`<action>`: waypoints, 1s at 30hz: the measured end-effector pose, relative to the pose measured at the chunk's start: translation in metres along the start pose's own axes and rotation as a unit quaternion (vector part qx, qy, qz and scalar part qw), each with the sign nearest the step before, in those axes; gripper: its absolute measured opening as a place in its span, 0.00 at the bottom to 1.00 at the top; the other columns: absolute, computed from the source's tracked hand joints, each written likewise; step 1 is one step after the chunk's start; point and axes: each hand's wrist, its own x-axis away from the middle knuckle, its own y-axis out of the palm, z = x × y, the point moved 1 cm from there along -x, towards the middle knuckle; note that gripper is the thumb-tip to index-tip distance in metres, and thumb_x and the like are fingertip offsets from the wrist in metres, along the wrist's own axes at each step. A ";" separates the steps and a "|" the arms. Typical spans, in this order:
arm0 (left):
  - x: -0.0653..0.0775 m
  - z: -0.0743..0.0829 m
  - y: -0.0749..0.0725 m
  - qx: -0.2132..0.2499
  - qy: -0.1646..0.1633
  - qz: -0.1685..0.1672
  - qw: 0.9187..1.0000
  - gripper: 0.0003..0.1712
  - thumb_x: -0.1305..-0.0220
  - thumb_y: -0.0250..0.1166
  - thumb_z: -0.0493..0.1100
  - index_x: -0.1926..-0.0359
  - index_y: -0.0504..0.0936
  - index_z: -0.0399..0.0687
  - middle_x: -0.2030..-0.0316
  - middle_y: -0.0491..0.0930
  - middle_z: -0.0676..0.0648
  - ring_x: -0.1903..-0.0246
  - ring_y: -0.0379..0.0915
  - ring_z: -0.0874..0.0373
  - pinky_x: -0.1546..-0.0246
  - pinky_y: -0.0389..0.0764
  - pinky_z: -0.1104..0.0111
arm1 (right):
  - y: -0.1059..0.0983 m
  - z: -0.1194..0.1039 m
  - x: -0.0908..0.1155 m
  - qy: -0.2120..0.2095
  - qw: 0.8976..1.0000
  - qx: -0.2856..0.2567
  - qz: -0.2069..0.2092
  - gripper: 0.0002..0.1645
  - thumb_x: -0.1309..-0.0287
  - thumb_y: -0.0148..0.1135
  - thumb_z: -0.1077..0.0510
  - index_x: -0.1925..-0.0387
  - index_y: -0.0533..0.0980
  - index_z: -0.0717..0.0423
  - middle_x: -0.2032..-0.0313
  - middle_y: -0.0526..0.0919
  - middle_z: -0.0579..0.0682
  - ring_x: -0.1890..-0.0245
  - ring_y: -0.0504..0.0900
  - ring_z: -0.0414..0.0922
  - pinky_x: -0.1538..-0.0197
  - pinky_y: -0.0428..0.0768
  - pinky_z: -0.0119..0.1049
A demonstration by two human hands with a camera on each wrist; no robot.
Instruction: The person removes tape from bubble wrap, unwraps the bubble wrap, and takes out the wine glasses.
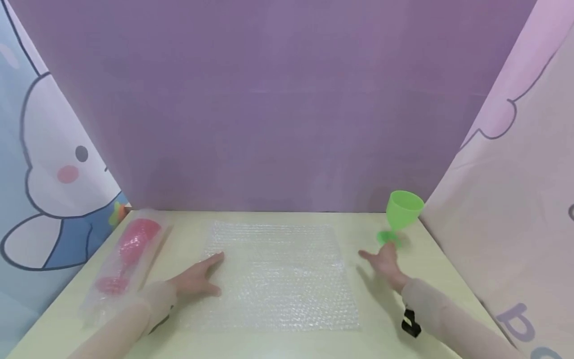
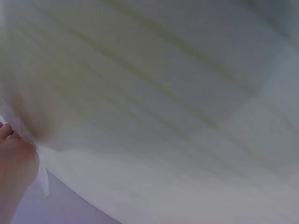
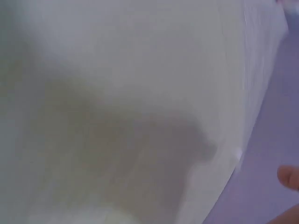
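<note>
A sheet of clear bubble wrap [image 1: 282, 279] lies spread flat in the middle of the table. My left hand [image 1: 197, 277] is at the sheet's left side, thumb and fingers spread apart and holding nothing. To the right of the sheet, my right hand [image 1: 386, 263] hovers with its thumb held out. Its fingertips overlap the foot of an upright green plastic goblet [image 1: 402, 212] in the head view. In the left wrist view, part of the left hand [image 2: 16, 158] shows at the edge of the bubble wrap [image 2: 43, 175]. Only a thumb and a bit of the right hand [image 3: 290, 179] appear in the right wrist view.
On the left of the table [image 1: 251, 344] lies a pink goblet [image 1: 133, 244] rolled in bubble wrap. A purple backdrop [image 1: 287, 109] rises behind the table, and printed cloth panels stand at both sides. A black band [image 1: 410, 324] hangs at the right sleeve.
</note>
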 end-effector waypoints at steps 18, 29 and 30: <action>0.004 0.014 -0.010 -0.047 0.024 -0.015 0.999 0.54 0.54 0.70 0.50 0.33 0.52 0.31 0.31 0.47 0.34 0.32 0.41 0.37 0.33 0.44 0.47 | 0.085 -0.019 0.075 -0.453 0.826 0.307 -0.131 0.07 0.45 0.61 0.59 0.64 0.79 0.57 0.56 0.79 0.53 0.56 0.77 0.47 0.53 0.80 0.35; -0.024 0.021 -0.009 -0.063 -0.011 -0.026 0.998 0.53 0.52 0.69 0.51 0.33 0.52 0.32 0.31 0.45 0.35 0.32 0.39 0.38 0.32 0.44 0.48 | 0.080 -0.023 0.040 -0.453 0.826 0.314 -0.123 0.03 0.47 0.60 0.65 0.69 0.79 0.55 0.59 0.79 0.52 0.58 0.78 0.48 0.56 0.81 0.36; -0.026 0.021 -0.010 -0.065 -0.017 -0.027 0.997 0.53 0.52 0.69 0.51 0.32 0.52 0.33 0.30 0.45 0.35 0.31 0.39 0.38 0.32 0.43 0.48 | 0.081 -0.023 0.038 -0.449 0.829 0.309 -0.123 0.04 0.47 0.60 0.65 0.69 0.79 0.56 0.59 0.79 0.52 0.58 0.78 0.48 0.56 0.81 0.36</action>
